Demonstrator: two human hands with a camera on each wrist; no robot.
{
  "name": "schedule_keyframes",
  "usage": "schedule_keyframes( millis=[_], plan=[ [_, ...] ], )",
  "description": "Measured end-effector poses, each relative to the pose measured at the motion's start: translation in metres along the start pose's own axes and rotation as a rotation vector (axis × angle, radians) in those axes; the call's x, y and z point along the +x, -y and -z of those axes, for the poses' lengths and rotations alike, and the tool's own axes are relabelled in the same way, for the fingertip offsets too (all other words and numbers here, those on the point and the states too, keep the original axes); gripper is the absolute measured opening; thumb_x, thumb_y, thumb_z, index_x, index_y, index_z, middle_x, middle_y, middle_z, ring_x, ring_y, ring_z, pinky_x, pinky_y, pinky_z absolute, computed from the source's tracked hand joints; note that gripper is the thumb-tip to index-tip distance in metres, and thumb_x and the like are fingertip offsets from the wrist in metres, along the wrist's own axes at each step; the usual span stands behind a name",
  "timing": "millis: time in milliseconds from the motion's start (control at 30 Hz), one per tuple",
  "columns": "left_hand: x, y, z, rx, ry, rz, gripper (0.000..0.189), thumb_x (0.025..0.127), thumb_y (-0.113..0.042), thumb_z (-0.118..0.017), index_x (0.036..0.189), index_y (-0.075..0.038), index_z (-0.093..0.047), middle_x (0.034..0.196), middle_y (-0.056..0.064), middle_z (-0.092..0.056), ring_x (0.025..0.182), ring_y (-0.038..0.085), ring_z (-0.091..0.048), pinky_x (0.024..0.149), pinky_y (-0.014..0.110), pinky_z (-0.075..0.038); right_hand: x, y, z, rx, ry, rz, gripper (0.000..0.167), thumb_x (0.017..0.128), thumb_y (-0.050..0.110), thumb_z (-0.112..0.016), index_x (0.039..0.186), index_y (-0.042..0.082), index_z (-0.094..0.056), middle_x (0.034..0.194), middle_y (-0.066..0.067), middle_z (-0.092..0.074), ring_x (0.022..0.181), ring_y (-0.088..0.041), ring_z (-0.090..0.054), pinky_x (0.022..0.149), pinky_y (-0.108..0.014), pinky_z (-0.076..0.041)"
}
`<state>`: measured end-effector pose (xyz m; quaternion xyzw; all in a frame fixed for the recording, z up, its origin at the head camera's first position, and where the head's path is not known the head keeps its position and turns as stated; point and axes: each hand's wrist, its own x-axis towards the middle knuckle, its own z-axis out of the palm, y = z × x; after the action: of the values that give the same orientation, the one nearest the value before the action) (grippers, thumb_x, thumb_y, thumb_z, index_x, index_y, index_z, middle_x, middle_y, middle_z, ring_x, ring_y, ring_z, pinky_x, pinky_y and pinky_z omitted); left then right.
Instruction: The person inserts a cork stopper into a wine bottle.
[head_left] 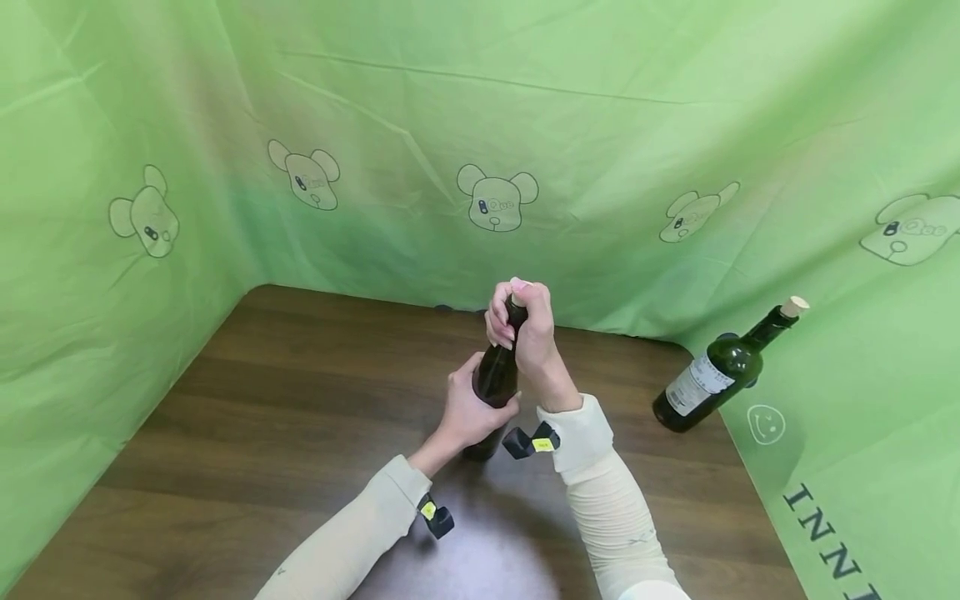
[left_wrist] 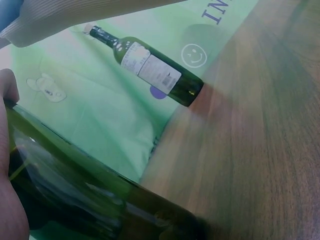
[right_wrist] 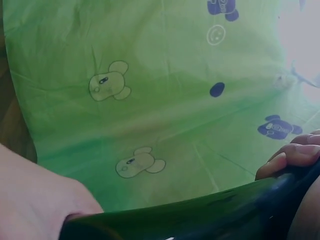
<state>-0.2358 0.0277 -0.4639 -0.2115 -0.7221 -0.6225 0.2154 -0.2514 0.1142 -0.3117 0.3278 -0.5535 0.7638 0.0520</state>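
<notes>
A dark green wine bottle (head_left: 495, 375) stands upright, slightly tilted, on the wooden table between my hands. My left hand (head_left: 468, 408) grips its body, thumb and fingers on opposite sides. Higher up, my right hand (head_left: 531, 329) curls round the neck, with the thumb over the mouth. Something pale shows at the mouth, mostly covered by the fingers, so I cannot tell what it is. The left wrist view shows the green glass (left_wrist: 90, 185) close up. In the right wrist view, fingers (right_wrist: 300, 152) wrap the bottle's neck end.
A second green wine bottle (head_left: 708, 375) with a white label and a cork (head_left: 795, 307) in its neck stands at the table's right edge. Green cloth (head_left: 375, 100) with printed bear faces hangs behind and along both sides of the wooden table (head_left: 262, 417).
</notes>
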Motion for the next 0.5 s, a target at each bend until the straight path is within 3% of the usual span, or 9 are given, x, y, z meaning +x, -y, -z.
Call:
schedule_keyframes(
  millis=[333, 500],
  plan=[
    [-0.002, 0.001, 0.000, 0.010, -0.012, -0.027, 0.042, 0.068, -0.021, -0.082, 0.105, -0.011, -0.063, 0.081, 0.001, -0.069, 0.072, 0.013, -0.065, 0.069, 0.030, -0.055, -0.003, -0.005, 0.002, -0.009, -0.011, 0.036, 0.040, 0.096, 0.024, -0.030, 0.060, 0.015, -0.042, 0.046, 0.011, -0.035, 0.035, -0.009, -0.027, 0.034, -0.029, -0.020],
    [-0.001, 0.005, 0.001, 0.011, 0.000, -0.058, 0.043, 0.071, -0.020, -0.084, 0.108, -0.010, -0.064, 0.086, 0.003, -0.071, 0.075, 0.015, -0.066, 0.072, 0.031, -0.056, -0.008, -0.010, 0.005, -0.089, -0.044, 0.058, 0.031, 0.096, 0.016, -0.047, 0.066, 0.015, -0.046, 0.049, 0.008, -0.038, 0.040, -0.009, -0.034, 0.039, -0.024, -0.030]
  ],
)
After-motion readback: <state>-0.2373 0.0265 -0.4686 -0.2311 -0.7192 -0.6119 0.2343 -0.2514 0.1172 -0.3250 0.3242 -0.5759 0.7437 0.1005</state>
